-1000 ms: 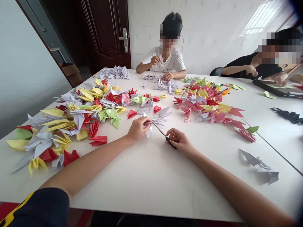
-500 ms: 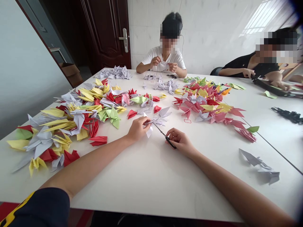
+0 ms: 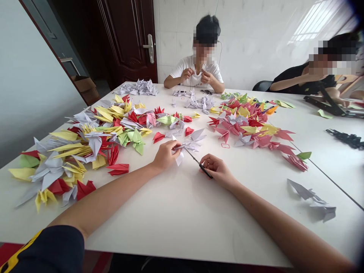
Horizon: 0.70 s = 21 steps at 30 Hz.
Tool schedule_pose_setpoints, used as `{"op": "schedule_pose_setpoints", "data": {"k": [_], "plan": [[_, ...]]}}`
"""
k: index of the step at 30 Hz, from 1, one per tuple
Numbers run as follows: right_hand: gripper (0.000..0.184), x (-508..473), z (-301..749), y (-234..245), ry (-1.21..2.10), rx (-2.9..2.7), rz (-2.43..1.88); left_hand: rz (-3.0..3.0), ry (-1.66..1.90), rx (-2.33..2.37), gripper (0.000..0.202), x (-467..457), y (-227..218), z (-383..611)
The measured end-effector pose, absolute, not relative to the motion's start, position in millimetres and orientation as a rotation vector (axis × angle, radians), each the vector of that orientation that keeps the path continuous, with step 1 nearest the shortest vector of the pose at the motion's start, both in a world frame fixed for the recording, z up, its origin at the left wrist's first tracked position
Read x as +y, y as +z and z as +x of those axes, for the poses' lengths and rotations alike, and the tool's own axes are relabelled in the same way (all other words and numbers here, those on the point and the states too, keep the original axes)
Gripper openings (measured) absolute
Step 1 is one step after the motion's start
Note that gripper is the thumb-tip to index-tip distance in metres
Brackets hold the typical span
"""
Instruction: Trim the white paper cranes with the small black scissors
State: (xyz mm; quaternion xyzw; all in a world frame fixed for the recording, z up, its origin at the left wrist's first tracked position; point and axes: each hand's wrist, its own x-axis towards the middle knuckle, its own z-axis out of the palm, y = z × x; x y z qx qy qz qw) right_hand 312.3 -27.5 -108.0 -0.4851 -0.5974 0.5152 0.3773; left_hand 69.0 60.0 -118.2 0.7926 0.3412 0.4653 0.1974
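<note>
My left hand [image 3: 166, 155] pinches a white origami crane [image 3: 179, 156] just above the table. My right hand [image 3: 218, 170] is shut on a pair of closed, black-handled scissors [image 3: 200, 163], whose thin blades point up and left. Their tip reaches the crane between my hands. Loose paper cranes in yellow, red, white and green [image 3: 85, 146] lie heaped left of my hands. A red, pink and yellow heap of cranes [image 3: 248, 127] lies to the right.
The white table [image 3: 182, 223] spreads below my arms. A co-worker's hands [image 3: 196, 76] hold white paper across it, beside a white crane pile [image 3: 139, 88]. Another person's arm [image 3: 295, 84] reaches at the right, near a black strand [image 3: 345, 138]. White cranes [image 3: 311, 199] lie front right.
My hands and the scissors have shifted only slightly. The co-worker opposite has raised a white crane toward their chest. The person at the right has drawn an arm back, and a black frame has shifted.
</note>
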Motion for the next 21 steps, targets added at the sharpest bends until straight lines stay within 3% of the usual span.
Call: {"op": "schedule_pose_setpoints", "data": {"k": [21], "plan": [[0.048, -26.5, 315.8, -108.3, 1.399, -1.457, -1.151, 2.199, 1.39, 0.978, 0.015, 60.4, -114.7, 68.4]]}}
